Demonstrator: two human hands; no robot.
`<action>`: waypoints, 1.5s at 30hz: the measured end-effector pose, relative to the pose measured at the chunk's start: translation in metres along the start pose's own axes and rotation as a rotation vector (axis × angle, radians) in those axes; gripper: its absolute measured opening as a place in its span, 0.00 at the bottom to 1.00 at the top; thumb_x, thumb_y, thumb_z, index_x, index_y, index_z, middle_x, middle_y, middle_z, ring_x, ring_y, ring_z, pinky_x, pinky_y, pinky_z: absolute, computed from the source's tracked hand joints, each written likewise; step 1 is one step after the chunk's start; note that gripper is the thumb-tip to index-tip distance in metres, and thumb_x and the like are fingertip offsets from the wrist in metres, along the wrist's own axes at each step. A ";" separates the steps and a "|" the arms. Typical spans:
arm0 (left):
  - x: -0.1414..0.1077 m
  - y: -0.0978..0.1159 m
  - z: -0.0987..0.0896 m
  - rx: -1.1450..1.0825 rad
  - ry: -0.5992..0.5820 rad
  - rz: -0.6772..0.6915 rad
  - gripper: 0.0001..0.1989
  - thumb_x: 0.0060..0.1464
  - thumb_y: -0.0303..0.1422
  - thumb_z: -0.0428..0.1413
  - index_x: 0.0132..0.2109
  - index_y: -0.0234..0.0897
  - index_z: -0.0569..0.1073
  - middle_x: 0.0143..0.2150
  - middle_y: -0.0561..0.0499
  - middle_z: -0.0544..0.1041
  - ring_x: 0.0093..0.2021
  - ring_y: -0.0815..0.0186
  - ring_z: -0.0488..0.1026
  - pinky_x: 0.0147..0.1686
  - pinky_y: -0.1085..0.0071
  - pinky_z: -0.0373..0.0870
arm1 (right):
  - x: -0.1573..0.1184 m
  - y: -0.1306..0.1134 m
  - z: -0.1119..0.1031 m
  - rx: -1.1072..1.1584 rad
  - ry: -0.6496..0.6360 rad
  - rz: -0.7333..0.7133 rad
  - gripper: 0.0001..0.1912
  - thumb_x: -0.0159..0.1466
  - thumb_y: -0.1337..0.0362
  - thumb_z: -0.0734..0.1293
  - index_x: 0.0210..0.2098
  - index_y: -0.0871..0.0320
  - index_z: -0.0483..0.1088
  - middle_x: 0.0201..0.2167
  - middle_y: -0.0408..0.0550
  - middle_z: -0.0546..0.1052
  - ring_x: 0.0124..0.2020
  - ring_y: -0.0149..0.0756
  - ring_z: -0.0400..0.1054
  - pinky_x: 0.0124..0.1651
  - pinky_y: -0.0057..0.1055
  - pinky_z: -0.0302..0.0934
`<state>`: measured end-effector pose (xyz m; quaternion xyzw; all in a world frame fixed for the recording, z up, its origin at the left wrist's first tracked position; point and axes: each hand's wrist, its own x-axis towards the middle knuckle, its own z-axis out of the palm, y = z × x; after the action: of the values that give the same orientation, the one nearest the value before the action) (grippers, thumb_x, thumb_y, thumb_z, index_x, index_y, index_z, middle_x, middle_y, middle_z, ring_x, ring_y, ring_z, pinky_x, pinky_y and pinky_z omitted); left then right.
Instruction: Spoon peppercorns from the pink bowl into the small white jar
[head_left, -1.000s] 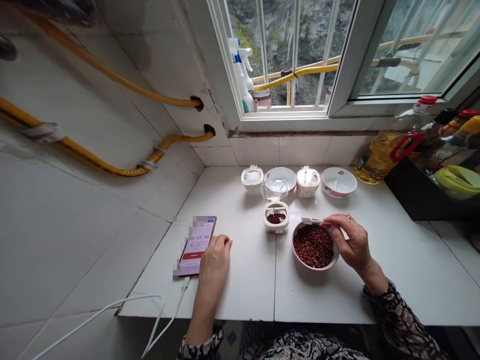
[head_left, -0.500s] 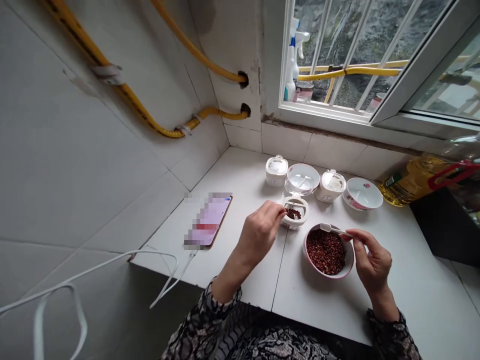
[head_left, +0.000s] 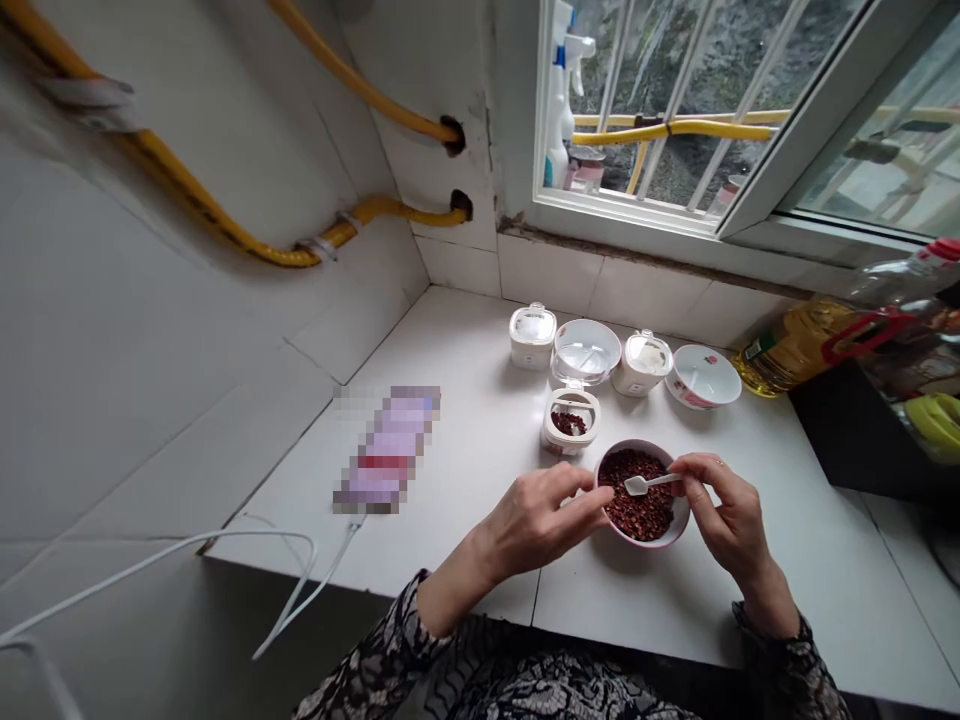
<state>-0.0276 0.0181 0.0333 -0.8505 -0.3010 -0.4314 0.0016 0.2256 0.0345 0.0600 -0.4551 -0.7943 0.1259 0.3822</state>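
Note:
A white bowl (head_left: 681, 522) with a pink rim holds dark red peppercorn-like pieces (head_left: 637, 512). My right hand (head_left: 729, 515) pinches the handle of a small white spoon (head_left: 646, 484), its scoop over the pieces. At the bowl's left rim is my left hand (head_left: 546, 518), thumb and fingers apart with nothing seen between them; whether it touches the rim I cannot tell. Just behind stands a white seasoning jar (head_left: 556, 440), its clear lid raised, with some of the same dark red pieces inside.
Two lidded jars (head_left: 532, 337) (head_left: 643, 362) and two white bowls (head_left: 586, 348) (head_left: 705, 378) line the counter's back. An oil bottle (head_left: 799, 340) and a black box (head_left: 862, 430) stand right. A blurred phone (head_left: 390, 450) with a white cable (head_left: 304, 590) lies left.
My left hand has moved from the opened jar down to the bowl, and its fingers have parted. The spoon has shifted lower over the dark red pieces. The view has moved slightly.

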 end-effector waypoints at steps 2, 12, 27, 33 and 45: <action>-0.008 0.001 0.008 -0.048 -0.043 0.009 0.12 0.68 0.37 0.49 0.51 0.35 0.69 0.38 0.48 0.73 0.35 0.67 0.72 0.31 0.72 0.73 | 0.005 -0.004 0.002 -0.025 -0.027 -0.042 0.09 0.65 0.70 0.59 0.35 0.54 0.70 0.27 0.46 0.77 0.30 0.39 0.72 0.36 0.36 0.67; -0.021 0.002 0.028 -0.063 -0.125 0.013 0.08 0.68 0.32 0.48 0.48 0.34 0.69 0.37 0.47 0.75 0.33 0.67 0.73 0.30 0.73 0.72 | 0.008 -0.010 0.019 0.072 -0.108 0.112 0.12 0.64 0.71 0.58 0.31 0.53 0.70 0.19 0.42 0.73 0.32 0.40 0.68 0.39 0.37 0.64; -0.024 0.000 0.030 -0.030 -0.121 -0.037 0.10 0.67 0.37 0.50 0.47 0.35 0.70 0.37 0.46 0.75 0.33 0.66 0.74 0.32 0.72 0.72 | 0.004 -0.001 0.018 0.334 0.039 0.405 0.10 0.64 0.66 0.59 0.30 0.56 0.70 0.17 0.41 0.72 0.25 0.36 0.69 0.35 0.34 0.64; -0.023 0.000 0.030 -0.023 -0.109 -0.027 0.10 0.68 0.37 0.49 0.48 0.35 0.69 0.37 0.46 0.75 0.33 0.66 0.74 0.31 0.73 0.72 | 0.004 -0.006 0.027 0.145 -0.101 0.143 0.12 0.63 0.72 0.58 0.31 0.53 0.69 0.20 0.39 0.76 0.32 0.39 0.71 0.56 0.48 0.59; -0.023 0.002 0.030 -0.003 -0.115 -0.034 0.10 0.68 0.36 0.48 0.47 0.35 0.69 0.37 0.46 0.75 0.34 0.65 0.75 0.32 0.73 0.72 | 0.006 -0.004 0.022 0.496 0.017 0.510 0.09 0.62 0.65 0.60 0.29 0.57 0.70 0.19 0.42 0.75 0.25 0.36 0.70 0.34 0.34 0.64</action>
<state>-0.0155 0.0128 -0.0019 -0.8687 -0.3143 -0.3821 -0.0244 0.2055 0.0399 0.0506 -0.5332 -0.5973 0.4023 0.4439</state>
